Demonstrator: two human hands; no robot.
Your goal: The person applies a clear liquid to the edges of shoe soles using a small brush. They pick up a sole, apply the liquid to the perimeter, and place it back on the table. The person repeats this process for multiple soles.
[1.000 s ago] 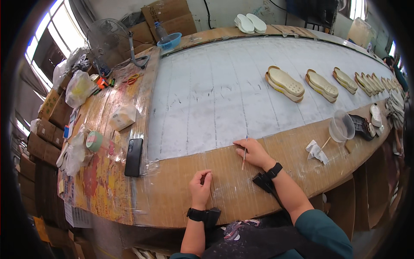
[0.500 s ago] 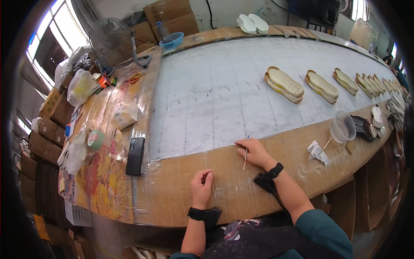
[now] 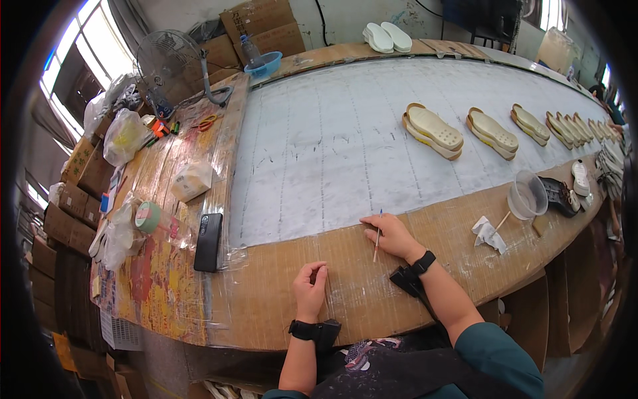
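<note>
My right hand [image 3: 396, 237] lies at the seam of the brown table edge [image 3: 266, 286] and the pale work surface [image 3: 299, 173]. Between its fingers is a thin paintbrush [image 3: 377, 247] with a bluish end pointing away from me. To its left, my left hand [image 3: 310, 290] rests on the brown edge, fingers curled in, with nothing visible in it. Each wrist wears a black band. Ahead and to the right, a cream shoe sole [image 3: 433, 130] with a tan and yellow rim leads a row of similar soles [image 3: 493, 133] stretching rightward.
A black phone [image 3: 209, 242], a green-lidded jar [image 3: 159, 219] and a tissue pack [image 3: 193, 179] stand at left, beyond them a fan [image 3: 169, 63]. At right are a crumpled tissue [image 3: 489, 235], a clear plastic tub [image 3: 528, 195] and a dark shoe [image 3: 558, 197].
The pale surface's marked lines and the row of soles have shifted slightly left. Both hands stay nearly where they were, the brush still in the right one.
</note>
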